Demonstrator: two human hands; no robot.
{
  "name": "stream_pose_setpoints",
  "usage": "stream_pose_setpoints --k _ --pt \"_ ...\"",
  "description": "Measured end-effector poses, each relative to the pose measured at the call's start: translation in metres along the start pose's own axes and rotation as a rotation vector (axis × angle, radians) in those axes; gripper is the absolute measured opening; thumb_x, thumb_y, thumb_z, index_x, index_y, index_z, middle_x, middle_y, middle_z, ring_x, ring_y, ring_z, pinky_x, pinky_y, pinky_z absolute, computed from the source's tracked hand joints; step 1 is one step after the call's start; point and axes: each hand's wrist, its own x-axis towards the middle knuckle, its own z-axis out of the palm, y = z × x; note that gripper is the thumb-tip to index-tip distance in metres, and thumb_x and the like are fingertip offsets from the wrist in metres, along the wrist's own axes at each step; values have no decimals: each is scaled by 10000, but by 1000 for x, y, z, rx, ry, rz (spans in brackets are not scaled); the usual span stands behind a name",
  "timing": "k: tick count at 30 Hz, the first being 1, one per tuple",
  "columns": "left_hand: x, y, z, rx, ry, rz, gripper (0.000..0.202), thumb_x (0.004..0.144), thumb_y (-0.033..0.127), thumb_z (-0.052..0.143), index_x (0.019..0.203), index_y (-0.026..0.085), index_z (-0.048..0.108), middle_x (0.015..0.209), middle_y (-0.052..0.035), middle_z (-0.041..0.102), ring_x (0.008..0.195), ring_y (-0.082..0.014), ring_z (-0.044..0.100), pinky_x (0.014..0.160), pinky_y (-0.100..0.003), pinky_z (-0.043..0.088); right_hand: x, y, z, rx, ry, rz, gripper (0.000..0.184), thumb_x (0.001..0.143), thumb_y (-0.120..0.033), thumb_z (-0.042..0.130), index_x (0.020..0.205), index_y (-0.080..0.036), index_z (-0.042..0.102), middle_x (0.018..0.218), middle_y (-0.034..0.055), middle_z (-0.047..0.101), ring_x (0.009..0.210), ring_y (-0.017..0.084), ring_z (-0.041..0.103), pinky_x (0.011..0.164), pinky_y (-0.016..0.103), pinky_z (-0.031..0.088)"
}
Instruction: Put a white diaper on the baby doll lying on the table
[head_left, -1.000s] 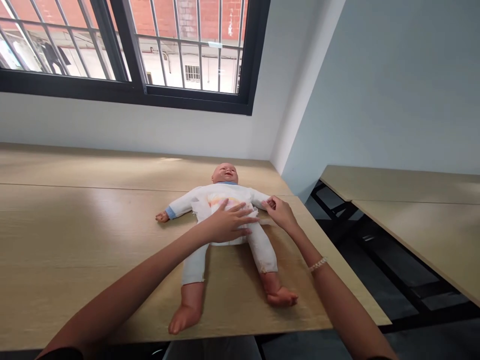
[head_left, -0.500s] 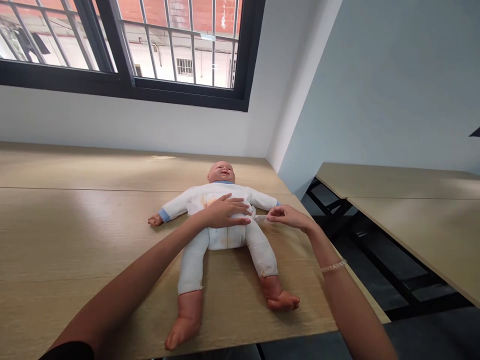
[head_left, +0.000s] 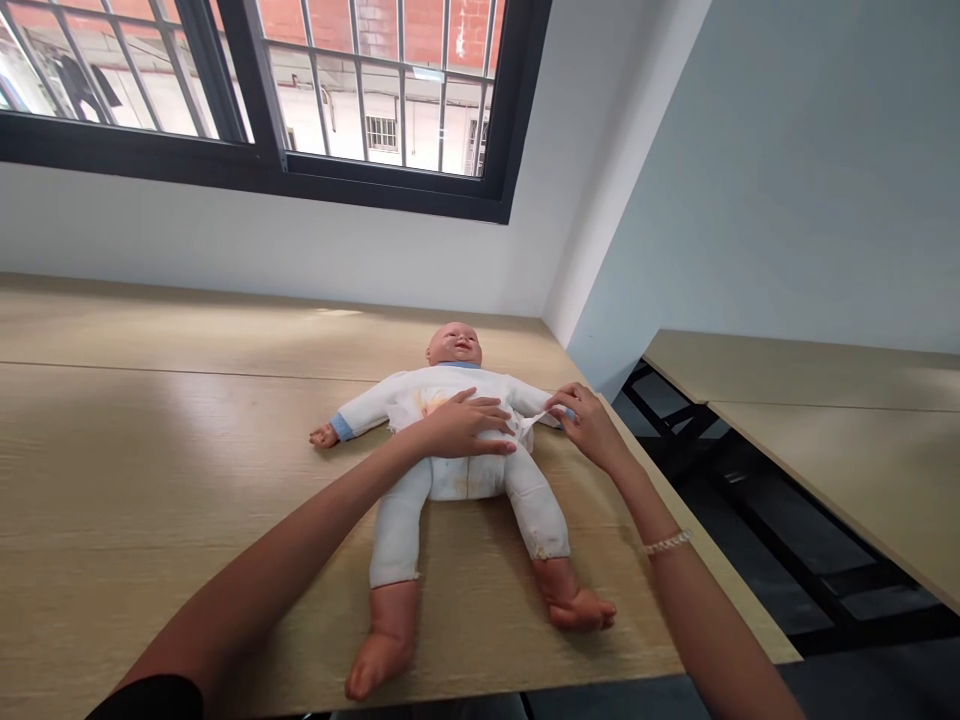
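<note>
A baby doll (head_left: 450, 400) in a white suit with blue cuffs lies face up on a light wooden table (head_left: 150, 470), head toward the window, bare feet toward me. My left hand (head_left: 465, 425) lies flat on its belly, fingers stretched out. My right hand (head_left: 589, 425) sits at the doll's right side, fingers pinched on a thin white tab or strip (head_left: 532, 422) coming from the doll's waist, pulled taut toward the doll's outstretched arm.
The table's right edge (head_left: 675, 520) runs close beside my right arm, with a dark gap and black frame beyond. A second wooden table (head_left: 825, 420) stands at the right. A barred window (head_left: 300, 90) fills the wall behind.
My right hand has moved up along the doll's side, still pinching the white strip. My left hand stays on the belly. The view has shifted slightly.
</note>
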Motion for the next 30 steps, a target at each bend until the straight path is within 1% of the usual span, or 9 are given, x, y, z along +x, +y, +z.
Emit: stream_pose_setpoints --k 4,7,9,12,15,20,23,25,30 --pt "0 0 0 -14 -5 -7 409 969 545 468 1227 279 644 1440 -3 540 1427 -237 361 1213 -490 43 -3 1 4 -63 10 -57 189 900 -180 532 879 -195 720 1085 95 614 1051 242 567 907 394 426" --pt "-1 1 1 -58 24 -18 456 951 564 493 1298 285 590 1435 5 545 1431 -244 352 1219 -487 47 -4 0 9 5 40 -52 130 885 -248 607 876 -214 732 1013 80 629 1007 241 590 903 394 443" --pt "-1 1 0 -108 67 -27 513 932 580 512 1334 264 555 1419 -15 557 1401 -257 391 1216 -456 125 -3 -2 13 127 107 -18 141 871 -286 617 841 -217 737 973 78 625 940 228 606 861 377 472" --pt "-1 -4 -5 -222 161 -49 535 892 522 589 1319 203 550 1362 -60 583 1278 -259 509 1116 -352 348 -2 -5 18 304 179 73 161 832 -330 639 807 -208 740 983 83 634 932 224 620 845 363 489" --pt "-5 -12 -16 -254 226 -90 489 836 458 661 1240 193 586 1305 -62 600 1224 -248 537 1038 -319 413 -2 -8 20 441 156 215 189 807 -333 619 800 -186 736 941 77 686 907 220 641 820 340 493" --pt "-21 -22 -43 -117 124 -154 353 817 423 678 1101 215 653 1219 -47 622 1158 -245 555 990 -338 416 -2 -13 19 581 85 459 286 767 -341 552 802 -146 758 880 86 727 838 213 664 783 310 502" --pt "-29 -16 -56 -67 66 -162 272 840 398 650 1042 218 680 1183 -44 622 1150 -239 546 952 -316 420 -1 -15 18 673 74 561 328 753 -391 573 798 -124 759 811 94 723 799 212 668 777 308 510" --pt "-32 -7 -59 -31 26 -170 259 846 394 646 1030 218 691 1162 -43 632 1146 -239 541 944 -308 415 0 -15 19 739 73 592 322 712 -411 663 813 -117 750 767 85 716 751 201 667 768 305 523" --pt "-29 12 -48 -53 -43 -120 446 878 452 620 1299 308 595 1326 -4 594 1225 -250 514 1000 -327 390 0 -15 21 922 181 687 391 559 -323 843 862 -144 672 804 70 724 709 175 684 706 261 565"
